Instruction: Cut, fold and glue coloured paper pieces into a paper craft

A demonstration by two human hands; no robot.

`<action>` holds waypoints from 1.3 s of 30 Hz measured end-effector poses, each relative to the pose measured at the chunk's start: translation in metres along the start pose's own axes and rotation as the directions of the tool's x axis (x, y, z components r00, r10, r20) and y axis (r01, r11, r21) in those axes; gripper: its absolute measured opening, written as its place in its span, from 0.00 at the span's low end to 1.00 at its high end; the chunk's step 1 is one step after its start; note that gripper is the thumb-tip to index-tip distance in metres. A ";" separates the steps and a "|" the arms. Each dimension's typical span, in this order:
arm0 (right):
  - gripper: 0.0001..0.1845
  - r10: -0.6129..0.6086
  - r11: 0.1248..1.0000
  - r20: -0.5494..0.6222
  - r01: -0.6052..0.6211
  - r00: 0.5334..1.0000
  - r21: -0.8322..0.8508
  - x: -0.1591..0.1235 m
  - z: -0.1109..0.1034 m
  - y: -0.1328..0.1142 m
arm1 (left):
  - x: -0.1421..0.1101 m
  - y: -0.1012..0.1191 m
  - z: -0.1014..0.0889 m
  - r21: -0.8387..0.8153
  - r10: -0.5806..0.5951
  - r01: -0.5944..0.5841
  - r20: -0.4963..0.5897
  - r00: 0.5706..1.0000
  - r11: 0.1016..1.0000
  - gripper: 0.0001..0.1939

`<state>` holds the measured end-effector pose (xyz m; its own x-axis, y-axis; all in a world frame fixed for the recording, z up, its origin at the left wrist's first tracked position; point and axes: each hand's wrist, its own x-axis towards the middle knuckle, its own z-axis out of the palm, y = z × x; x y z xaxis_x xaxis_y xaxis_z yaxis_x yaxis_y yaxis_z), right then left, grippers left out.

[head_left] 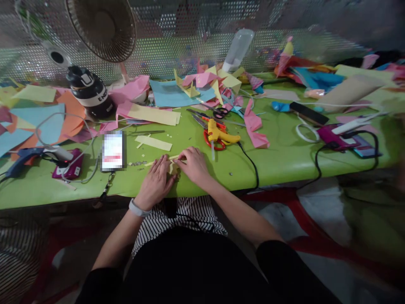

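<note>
My left hand (155, 181) lies flat near the front edge of the green table, fingers stretched over a thin pale yellow paper strip. Close beside it, my right hand (193, 165) pinches the small pale yellow paper (173, 168) between thumb and fingers; the fingertips partly hide it. Behind the hands rests a wider pale yellow paper strip (155, 142). Small grey bits (138, 163) are scattered left of my left hand. To the right of my right hand, a yellow glue gun (218, 133) lies across red-handled scissors (217, 146).
A phone (113, 150) and a purple power strip (74, 162) with a blue glue gun (28, 157) are at left. Behind stand a black bottle (91, 95) and a fan (103, 27) amid coloured paper. Another purple power strip (330, 137) and trailing cables (251, 162) are at right.
</note>
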<state>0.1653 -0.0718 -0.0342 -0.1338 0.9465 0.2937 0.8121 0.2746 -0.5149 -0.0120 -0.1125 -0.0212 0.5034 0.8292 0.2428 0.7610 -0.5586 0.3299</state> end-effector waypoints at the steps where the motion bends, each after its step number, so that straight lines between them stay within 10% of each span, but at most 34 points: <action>1: 0.09 -0.005 1.000 0.010 0.005 1.000 0.001 0.000 0.000 0.000 | 0.000 0.000 0.000 0.000 0.005 -0.005 0.003 1.000 1.000 0.25; 12: 0.12 -0.027 0.999 0.039 0.025 0.999 0.041 0.002 -0.006 0.004 | 0.000 0.000 -0.005 0.017 0.027 -0.028 0.099 0.995 0.999 0.23; 25: 0.29 -0.392 0.895 0.182 0.420 0.902 -0.152 -0.057 -0.032 0.015 | -0.002 -0.001 -0.003 -0.015 0.001 0.000 0.081 0.997 1.000 0.26; 39: 0.20 -0.325 0.946 0.047 0.324 0.945 0.012 -0.047 -0.026 0.009 | -0.002 0.001 -0.004 -0.004 -0.003 0.004 0.067 0.998 1.000 0.32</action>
<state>0.1931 -0.1179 -0.0314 -0.4167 0.8129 0.4069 0.7177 0.5689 -0.4017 -0.0140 -0.1149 -0.0175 0.5272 0.8305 0.1797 0.7613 -0.5556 0.3344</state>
